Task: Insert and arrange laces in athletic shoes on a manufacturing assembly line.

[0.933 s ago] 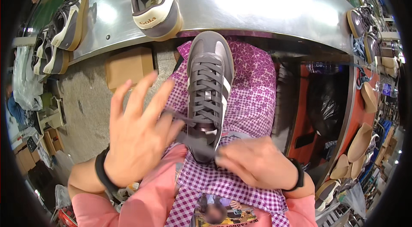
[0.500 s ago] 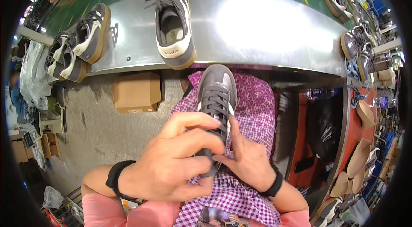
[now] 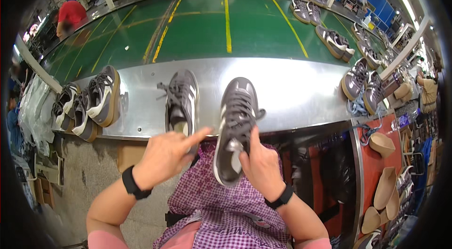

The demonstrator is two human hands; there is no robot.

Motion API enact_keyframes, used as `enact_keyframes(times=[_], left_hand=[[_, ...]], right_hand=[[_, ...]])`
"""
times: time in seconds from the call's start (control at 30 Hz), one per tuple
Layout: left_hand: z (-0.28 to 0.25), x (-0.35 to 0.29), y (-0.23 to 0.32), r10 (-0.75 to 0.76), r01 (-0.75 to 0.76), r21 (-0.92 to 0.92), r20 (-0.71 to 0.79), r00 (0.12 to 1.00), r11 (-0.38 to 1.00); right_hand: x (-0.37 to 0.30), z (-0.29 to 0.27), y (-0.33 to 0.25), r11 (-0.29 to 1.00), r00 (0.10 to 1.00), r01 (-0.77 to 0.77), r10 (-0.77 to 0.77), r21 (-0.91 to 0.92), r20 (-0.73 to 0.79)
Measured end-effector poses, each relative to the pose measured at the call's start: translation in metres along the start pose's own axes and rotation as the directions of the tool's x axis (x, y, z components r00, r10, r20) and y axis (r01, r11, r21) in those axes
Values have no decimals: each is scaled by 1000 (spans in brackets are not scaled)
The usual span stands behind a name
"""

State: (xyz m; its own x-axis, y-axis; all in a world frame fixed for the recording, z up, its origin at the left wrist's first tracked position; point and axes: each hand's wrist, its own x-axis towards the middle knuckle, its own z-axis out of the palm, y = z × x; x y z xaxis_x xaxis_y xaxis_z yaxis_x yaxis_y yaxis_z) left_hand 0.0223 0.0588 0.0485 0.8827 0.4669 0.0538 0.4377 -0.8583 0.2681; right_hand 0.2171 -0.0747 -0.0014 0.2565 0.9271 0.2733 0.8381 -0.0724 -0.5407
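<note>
A dark grey sneaker [image 3: 238, 100] with dark laces is held by my right hand [image 3: 262, 166], the thumb at the collar and fingers along its right side. Its toe points away, over the metal ledge, and its heel hangs above my lap. To its left, a matching sneaker [image 3: 181, 96] with white side stripes rests on the ledge, toe away from me. At that shoe's heel is my left hand [image 3: 162, 158], index finger stretched to the right and the other fingers partly hidden. It overlaps the heel; whether it touches is unclear.
The metal ledge [image 3: 282, 84] borders a green conveyor belt [image 3: 197, 28]. Several sneakers [image 3: 103, 96] stand at the ledge's left end, more [image 3: 362, 84] at its right. Beige insole-shaped pieces [image 3: 385, 188] lie on a red shelf [image 3: 367, 164]. A cardboard box [image 3: 129, 156] sits below.
My left hand has come off the laces and moved left to the other sneaker's heel. My right hand has carried its sneaker forward to the ledge. The view has tilted up, showing more belt.
</note>
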Motion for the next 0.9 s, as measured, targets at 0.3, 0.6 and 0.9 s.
enact_keyframes(times=[0.3, 0.6, 0.9], left_hand=[[-1, -6, 13, -193, 190, 47, 68, 979, 981], [0, 79, -66, 85, -69, 100, -164, 983, 993], [-36, 166, -101, 52, 52, 156, -598, 800, 986]], right_hand=[[78, 19, 44, 835, 984, -174, 173, 523, 51], [100, 39, 103, 1000, 978, 5, -9, -19, -209], [96, 33, 107, 997, 990, 3, 8, 79, -141]])
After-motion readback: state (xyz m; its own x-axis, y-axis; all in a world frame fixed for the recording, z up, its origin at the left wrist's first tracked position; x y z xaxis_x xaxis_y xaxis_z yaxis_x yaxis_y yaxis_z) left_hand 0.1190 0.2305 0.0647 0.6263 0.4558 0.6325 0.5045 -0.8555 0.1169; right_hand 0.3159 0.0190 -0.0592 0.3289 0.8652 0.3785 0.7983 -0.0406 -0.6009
